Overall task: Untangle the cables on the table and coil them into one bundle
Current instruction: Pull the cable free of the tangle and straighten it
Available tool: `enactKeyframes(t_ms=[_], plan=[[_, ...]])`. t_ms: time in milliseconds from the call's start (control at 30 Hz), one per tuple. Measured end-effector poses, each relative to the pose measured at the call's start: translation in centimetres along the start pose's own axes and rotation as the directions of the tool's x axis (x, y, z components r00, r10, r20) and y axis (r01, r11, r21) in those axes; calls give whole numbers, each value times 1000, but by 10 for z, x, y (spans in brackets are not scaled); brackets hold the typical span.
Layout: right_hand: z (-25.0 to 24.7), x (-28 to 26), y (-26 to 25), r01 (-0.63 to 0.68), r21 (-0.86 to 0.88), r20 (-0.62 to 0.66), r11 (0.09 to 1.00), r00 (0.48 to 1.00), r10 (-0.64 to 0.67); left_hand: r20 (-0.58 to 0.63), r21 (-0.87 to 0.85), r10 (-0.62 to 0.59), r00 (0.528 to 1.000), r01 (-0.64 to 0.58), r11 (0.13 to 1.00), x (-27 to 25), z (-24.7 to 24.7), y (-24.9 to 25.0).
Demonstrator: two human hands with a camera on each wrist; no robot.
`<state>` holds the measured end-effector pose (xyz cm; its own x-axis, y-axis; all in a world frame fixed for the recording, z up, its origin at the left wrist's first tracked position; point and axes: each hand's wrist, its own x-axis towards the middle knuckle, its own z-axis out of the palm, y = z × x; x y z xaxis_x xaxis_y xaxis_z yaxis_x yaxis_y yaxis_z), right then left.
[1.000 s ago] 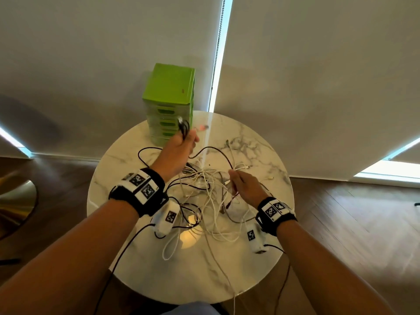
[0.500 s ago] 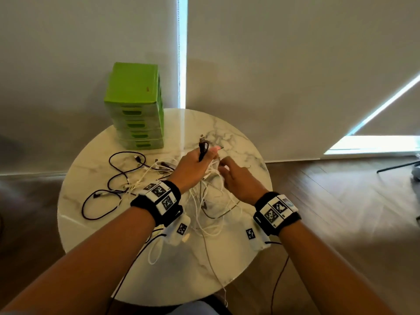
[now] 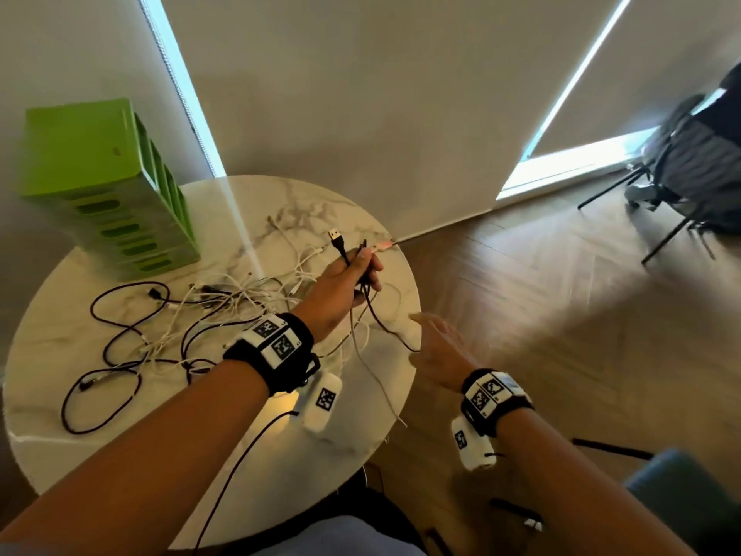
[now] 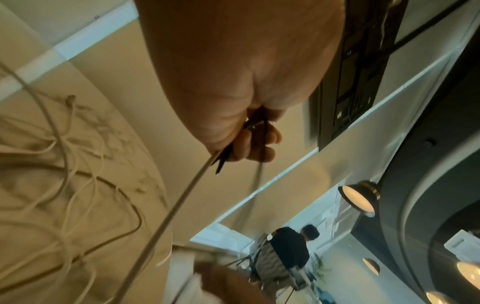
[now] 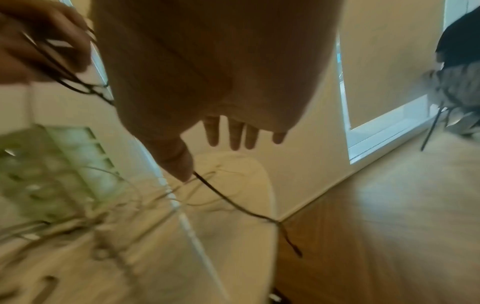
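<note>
Marble round table [image 3: 100,395] stands against blinds; from the head view a green drawer box [image 3: 104,186] sits far left, beside tangled cables [image 3: 224,298]. Left hand [image 3: 341,282] grips several cable ends above the table's right edge; right hand [image 3: 437,351] hovers near, fingers straight, empty.

Left wrist view: fingers [image 4: 249,144] curl around dark and white cords.

Right wrist view: spread fingers [image 5: 235,133], one dark cord [image 5: 233,203] trailing off the table edge.

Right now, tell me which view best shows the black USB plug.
Head view: the black USB plug stands sharp and unobstructed above the left hand. The left wrist view shows only cables leaving the fist, the plug hidden; the right wrist view shows blurred cables, no plug.
</note>
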<state>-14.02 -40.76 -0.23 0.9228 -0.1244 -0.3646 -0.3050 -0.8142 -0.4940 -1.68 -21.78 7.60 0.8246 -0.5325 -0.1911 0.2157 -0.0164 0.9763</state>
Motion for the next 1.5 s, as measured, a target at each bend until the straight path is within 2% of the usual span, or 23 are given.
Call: enactKeyframes(t_ms=[67, 133, 267, 367, 433, 500, 567, 600, 633, 700, 767, 867, 967, 1100, 1167, 1233, 1300, 1333, 1367, 1400, 1433, 1467, 1500], plan=[[9, -1, -25, 163, 246, -36, 955, 987, -159, 13, 32, -16, 1000, 16, 999, -1, 9, -8], [11, -1, -50, 218, 375, -52, 901, 975, -215, 18, 99, -29, 999, 27, 995, -3, 14, -12], [-2, -6, -69, 269, 348, -204, 898, 957, -208, -26, 222, 2, 1000, 4, 975, -1, 11, -15], [-16, -5, -55, 312, 276, -389, 909, 901, -191, -47, 172, -8, 999, 16, 985, 0, 0, -13], [-26, 4, -38, 255, 296, -466, 921, 880, -94, -45, 123, -18, 999, 23, 992, -2, -6, -9], [-29, 18, -14, 67, 260, -398, 963, 916, 44, -49, 79, -7, 999, 11, 997, -3, -12, -6], [-23, 30, 8, -150, 110, -205, 983, 964, 170, -42, -5, -1, 999, 1, 1000, -4, -18, -3], [-20, 31, 11, -201, 41, -118, 979, 972, 204, -32, -60, -6, 999, 4, 998, -5, -20, -2], [-14, 32, 10, -177, 1, -72, 984, 982, 177, -21, -111, -11, 1000, 8, 994, -5, -22, -2], [-5, 32, -8, 49, 36, -64, 998, 997, -46, -5, -177, -7, 1000, 5, 984, -5, -24, 1], [-4, 30, -43, 268, 148, -57, 952, 963, -262, -1, -194, 5, 1000, -5, 981, -6, -25, 2], [-2, 26, -86, 296, 321, 19, 900, 948, -319, -34, -165, 5, 999, -10, 986, -6, -30, 4], [-1, 26, -101, 354, 353, -122, 866, 935, -333, -67, -108, 38, 997, -46, 993, -4, -40, 6], [-11, 32, -100, 463, 388, -366, 797, 871, -328, -117, 62, 52, 992, -45, 997, -5, -51, 5], [-19, 36, -98, 448, 443, -453, 776, 860, -237, -111, 152, 56, 992, -39, 988, -6, -56, 0], [-25, 46, -86, 370, 499, -508, 783, 857, -82, -106, 139, 44, 993, -29, 990, -7, -60, -2], [-30, 61, -63, 160, 523, -395, 837, 916, 72, -155, 35, 16, 988, -10, 999, -6, -61, -1], [-32, 68, -50, -2, 426, -247, 905, 962, 118, -186, -30, 5, 983, -11, 999, -6, -62, 1], [-31, 71, -40, -155, 222, -58, 963, 983, 172, -211, -88, -10, 978, -9, 996, -6, -63, 4], [-28, 72, -32, -232, -4, 112, 973, 966, 231, -228, -140, -27, 973, -5, 990, -6, -64, 7], [-22, 73, -28, -227, -168, 221, 959, 940, 261, -225, -186, -41, 974, -2, 983, -5, -66, 9], [-16, 72, -32, -164, -211, 271, 964, 938, 219, -207, -227, -50, 977, 1, 974, -4, -67, 11], [-10, 71, -43, -67, -165, 284, 984, 952, 112, -184, -262, -57, 981, 7, 965, -2, -68, 12]])
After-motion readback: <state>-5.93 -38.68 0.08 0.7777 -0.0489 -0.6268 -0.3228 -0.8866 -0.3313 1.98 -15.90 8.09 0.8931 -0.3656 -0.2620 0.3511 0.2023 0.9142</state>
